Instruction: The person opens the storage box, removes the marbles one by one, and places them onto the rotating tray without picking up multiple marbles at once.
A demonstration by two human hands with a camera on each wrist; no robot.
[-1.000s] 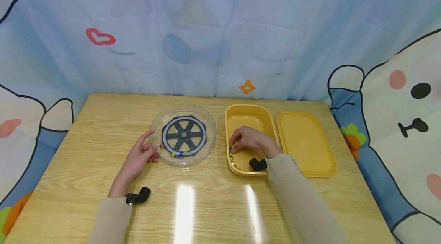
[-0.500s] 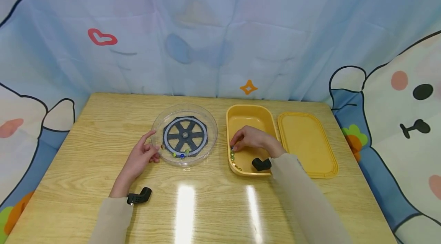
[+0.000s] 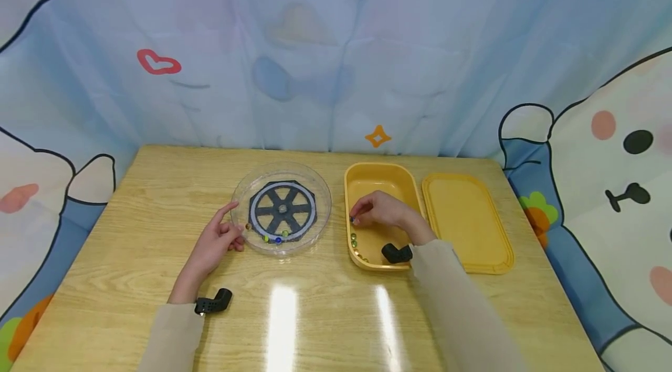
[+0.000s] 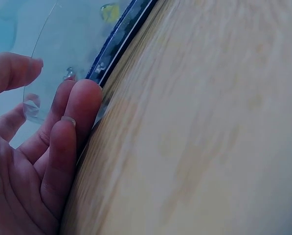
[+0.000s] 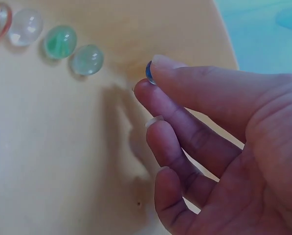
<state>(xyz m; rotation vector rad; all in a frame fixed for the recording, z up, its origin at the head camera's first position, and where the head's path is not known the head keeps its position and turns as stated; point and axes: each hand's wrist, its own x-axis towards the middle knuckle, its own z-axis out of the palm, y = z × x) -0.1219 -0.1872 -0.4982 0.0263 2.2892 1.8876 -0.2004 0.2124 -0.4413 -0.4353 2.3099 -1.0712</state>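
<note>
Between thumb and index fingertip, my right hand (image 3: 383,210) pinches a dark blue marble (image 5: 149,72). That hand is inside the yellow tub (image 3: 383,176), near its left wall. A short row of glass marbles, among them a green marble (image 5: 60,42), lies close by along the tub's wall. My left hand (image 3: 210,244) touches the left side of a clear round dish (image 3: 322,185) with loosely bent fingers. A dark spoked wheel shape (image 3: 282,209) shows in or under the dish. Along the dish's near side lie several marbles, one a blue marble (image 3: 278,240).
A flat yellow lid (image 3: 467,220) lies on the table just right of the tub. The wooden table (image 3: 336,313) ends at a printed curtain (image 3: 315,69) behind. A black wrist camera (image 3: 397,253) on my right wrist sits over the tub's near end.
My right hand has drawn the blue marble slightly away from the row in the tub, toward the far end. The left hand stays at the dish.
</note>
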